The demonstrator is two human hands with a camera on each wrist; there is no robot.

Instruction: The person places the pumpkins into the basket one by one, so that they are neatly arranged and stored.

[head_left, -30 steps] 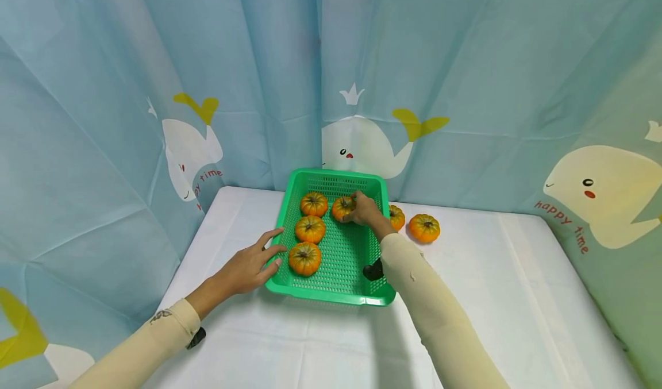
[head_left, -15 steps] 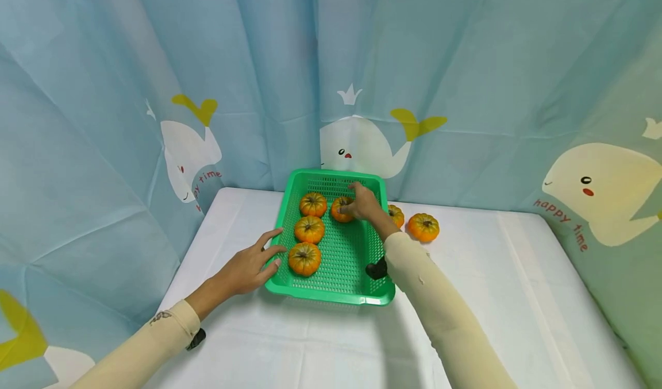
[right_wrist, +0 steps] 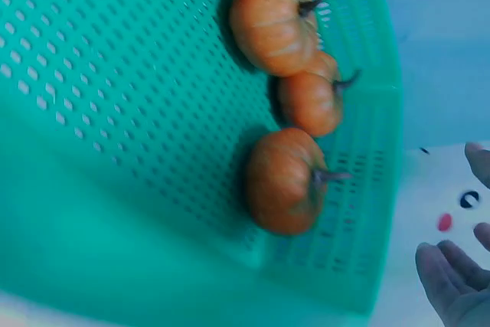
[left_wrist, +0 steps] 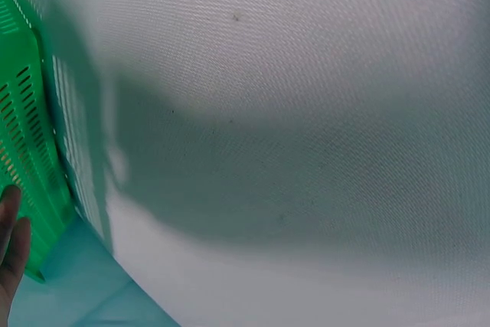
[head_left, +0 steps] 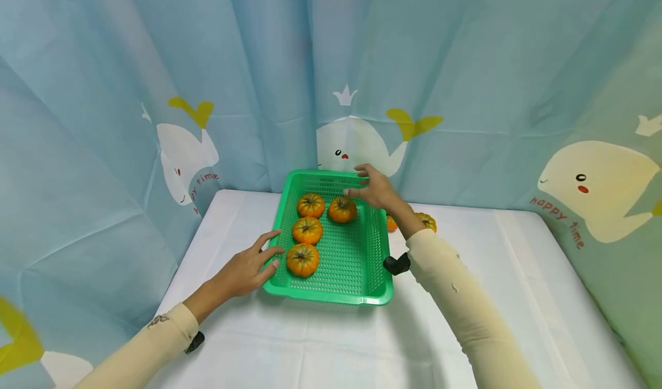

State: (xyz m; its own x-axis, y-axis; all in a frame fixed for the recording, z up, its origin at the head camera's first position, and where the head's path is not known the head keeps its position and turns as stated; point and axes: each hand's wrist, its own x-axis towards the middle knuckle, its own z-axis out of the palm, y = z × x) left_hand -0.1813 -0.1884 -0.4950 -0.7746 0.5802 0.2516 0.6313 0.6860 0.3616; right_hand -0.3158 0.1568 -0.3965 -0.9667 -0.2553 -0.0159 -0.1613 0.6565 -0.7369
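A green perforated plastic basket (head_left: 331, 296) stands on the white-covered table. Three small orange pumpkins (head_left: 307, 230) line its left side, and another pumpkin (head_left: 342, 210) sits toward the back, right of the rearmost one. My left hand (head_left: 248, 269) rests at the basket's left rim with fingers spread; the left wrist view shows its fingertips (left_wrist: 15, 227) against the green wall. Over the back right corner hovers my right hand (head_left: 380, 191), fingers parted and holding nothing. In the right wrist view this hand (right_wrist: 459, 277) is beyond the rim, apart from the pumpkins.
Right of the basket, two more pumpkins lie on the table (head_left: 496, 262); the right arm partly covers both the nearer pumpkin (head_left: 391, 223) and the farther pumpkin (head_left: 426, 221). A pale blue curtain (head_left: 269, 90) with whale prints hangs close behind the table.
My right hand has let go of the back right pumpkin and moved up and right, leaving it in the basket. The left hand has stayed at the rim.
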